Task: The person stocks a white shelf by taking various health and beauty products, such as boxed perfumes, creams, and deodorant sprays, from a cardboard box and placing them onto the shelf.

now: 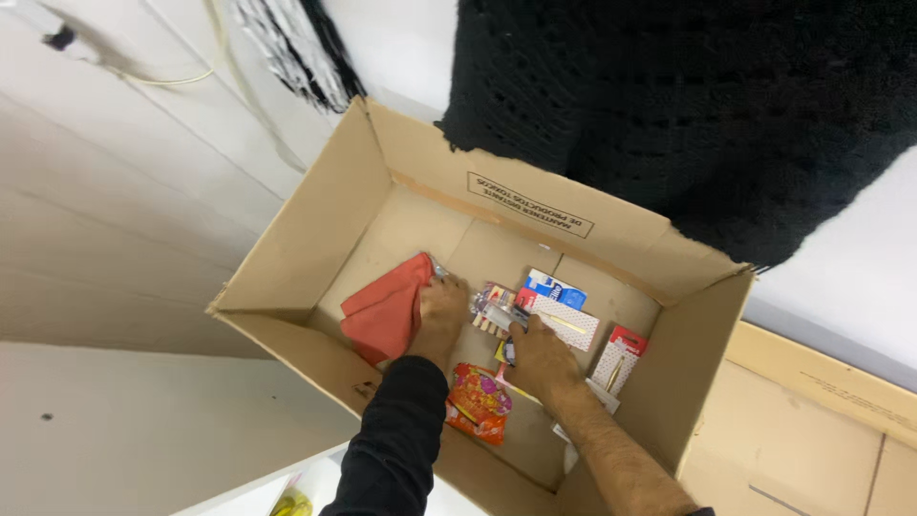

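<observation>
Reaching into one cardboard box (pixel 315 229), my left hand (pixel 441 311) presses a single red cloth (pixel 387 311) flat; my right hand (pixel 540 358) grips one small carded packet (pixel 503 315) among four others.

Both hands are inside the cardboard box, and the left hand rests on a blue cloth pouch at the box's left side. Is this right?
Not quite: the pouch is red, not blue, as the head view shows. The rest holds. Both hands are inside the cardboard box, the left hand rests on the red pouch at the box's left side, and the right hand lies on small packets near the middle.
</observation>
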